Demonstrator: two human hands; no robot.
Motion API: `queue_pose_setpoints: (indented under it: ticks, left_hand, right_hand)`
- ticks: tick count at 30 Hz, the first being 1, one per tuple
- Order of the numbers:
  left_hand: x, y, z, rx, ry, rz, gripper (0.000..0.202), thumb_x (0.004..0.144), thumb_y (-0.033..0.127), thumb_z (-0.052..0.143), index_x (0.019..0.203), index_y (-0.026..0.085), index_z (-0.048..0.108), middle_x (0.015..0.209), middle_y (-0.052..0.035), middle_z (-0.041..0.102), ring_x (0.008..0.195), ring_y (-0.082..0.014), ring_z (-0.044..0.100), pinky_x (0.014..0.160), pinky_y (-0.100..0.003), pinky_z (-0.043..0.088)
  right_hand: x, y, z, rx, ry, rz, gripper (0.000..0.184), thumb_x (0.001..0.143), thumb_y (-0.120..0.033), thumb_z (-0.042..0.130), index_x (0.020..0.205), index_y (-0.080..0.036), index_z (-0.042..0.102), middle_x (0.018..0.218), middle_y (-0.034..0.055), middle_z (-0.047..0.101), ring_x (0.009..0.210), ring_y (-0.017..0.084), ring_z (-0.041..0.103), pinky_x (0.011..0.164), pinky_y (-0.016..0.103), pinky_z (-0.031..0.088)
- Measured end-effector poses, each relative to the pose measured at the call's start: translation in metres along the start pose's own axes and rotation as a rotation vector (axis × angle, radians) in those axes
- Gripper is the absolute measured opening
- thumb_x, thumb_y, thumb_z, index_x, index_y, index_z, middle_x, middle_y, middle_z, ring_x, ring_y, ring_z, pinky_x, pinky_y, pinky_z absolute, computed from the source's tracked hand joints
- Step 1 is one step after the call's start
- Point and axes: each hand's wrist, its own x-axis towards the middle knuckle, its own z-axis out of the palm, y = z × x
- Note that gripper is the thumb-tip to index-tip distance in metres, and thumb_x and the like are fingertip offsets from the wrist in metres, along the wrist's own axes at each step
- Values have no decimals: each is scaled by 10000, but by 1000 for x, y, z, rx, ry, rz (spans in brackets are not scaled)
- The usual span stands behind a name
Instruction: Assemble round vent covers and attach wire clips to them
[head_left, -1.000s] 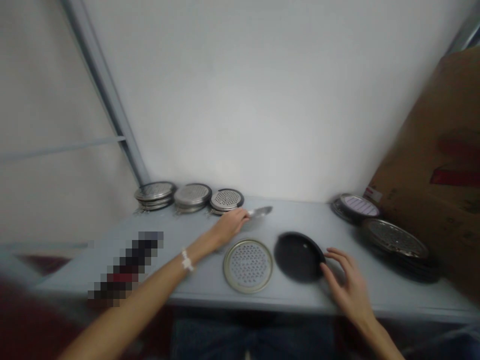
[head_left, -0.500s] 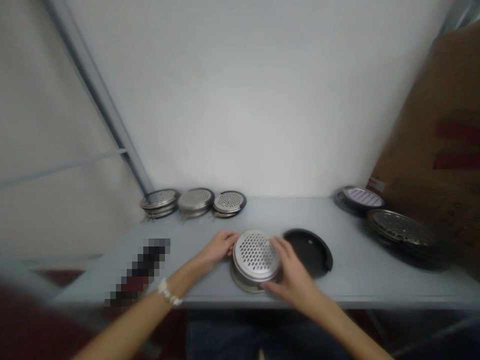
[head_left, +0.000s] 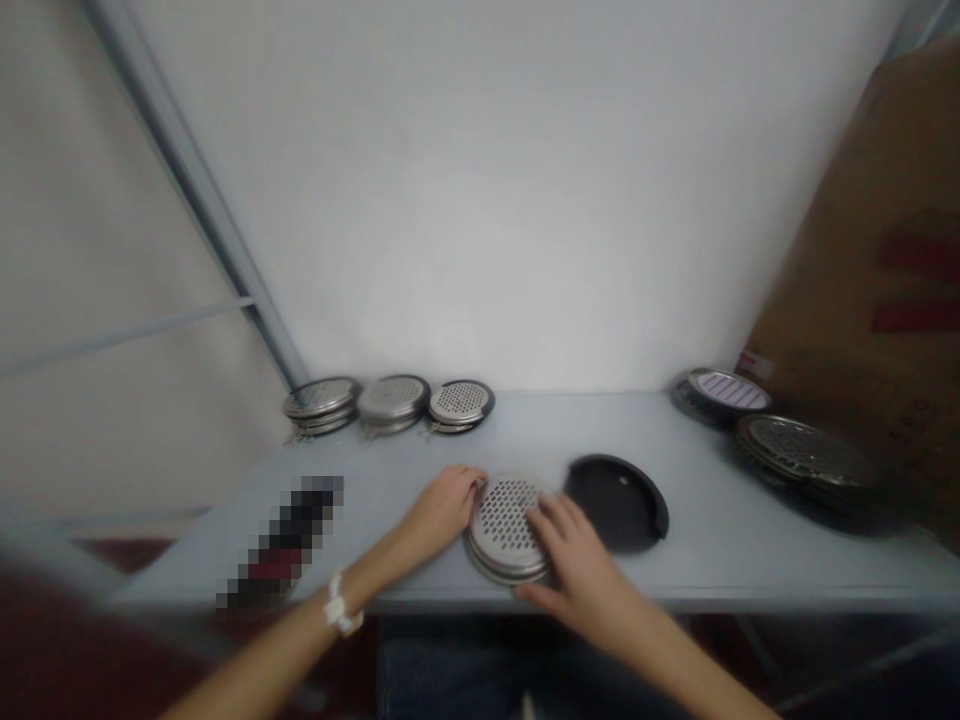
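1. Perforated steel cover (head_left: 504, 530) sits near the front edge of the desk (head_left: 712, 545), a little right of centre, and I have it between both hands. It looks seated on a shallow rim beneath it, though I cannot confirm that from this view.
2. My left hand (head_left: 442, 510) is at the cover's left rim, with its fingers bunched and curled against the metal.
3. My right hand (head_left: 577, 570) is across the cover's right side, with its fingers spread wide over the holes and its thumb low by the near rim.
4. Black round lid (head_left: 616, 503) lies flat just beside the cover, towards the right edge of the desk, and neither hand touches it.
5. Along the back edge, at the left, stand three stacks of steel discs (head_left: 394, 402). In the back right corner are a disc with purple slots (head_left: 724, 393) and a stack of grated discs (head_left: 806, 450), next to a cardboard box (head_left: 862, 250).
6. I judge the step in hand to be handling this one cover at the front edge. With the desk edge so close, the next move calls for a firm two-handed hold and care around the black round lid.
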Motion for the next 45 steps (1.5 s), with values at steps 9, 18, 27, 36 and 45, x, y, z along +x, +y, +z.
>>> queue_pose_setpoints:
  ticks: [9, 18, 27, 36, 45]
  left_hand:
    - [-5, 10, 0, -118, 24, -39, 269, 989, 247, 481, 1128, 144, 686, 1122, -125, 728, 1068, -260, 665, 992, -374, 487]
    - [-10, 12, -3, -146, 23, -79, 267, 957, 247, 507, 1118, 146, 694, 1104, -128, 729, 1035, -265, 679, 968, -381, 504]
    - [-13, 9, -1, -170, 45, -58, 276, 951, 205, 488, 1118, 149, 701, 1116, -118, 729, 1049, -246, 679, 997, -368, 499]
    - [-14, 3, 1, -167, 30, -71, 289, 952, 190, 492, 1143, 143, 703, 1156, -124, 737, 1075, -253, 680, 1012, -382, 507]
    - [-19, 11, 17, 91, -22, 54, 467, 970, 73, 379, 1402, 118, 552, 1297, -154, 645, 1188, -255, 579, 1084, -407, 456]
  right_hand:
    - [-15, -6, 4, -129, 27, -46, 684, 925, -428, 656, 1525, -187, 433, 1608, 165, 376, 1494, 413, 281, 1168, 621, 371]
    - [-16, -8, 2, -58, 7, -38, 748, 889, -398, 701, 1550, -242, 388, 1616, 151, 351, 1517, 396, 233, 1178, 599, 368]
    - [-12, -8, -1, 33, 13, -54, 714, 828, -325, 758, 1478, -242, 476, 1566, 160, 399, 1507, 397, 244, 1180, 615, 346]
    - [-13, -2, -3, 170, 111, -97, 586, 787, -215, 764, 1340, -217, 572, 1480, 164, 481, 1463, 345, 360, 1172, 549, 395]
    - [-15, -7, -1, -31, 11, -169, 619, 833, -244, 732, 1419, -180, 545, 1476, 187, 520, 1469, 376, 346, 1169, 606, 372]
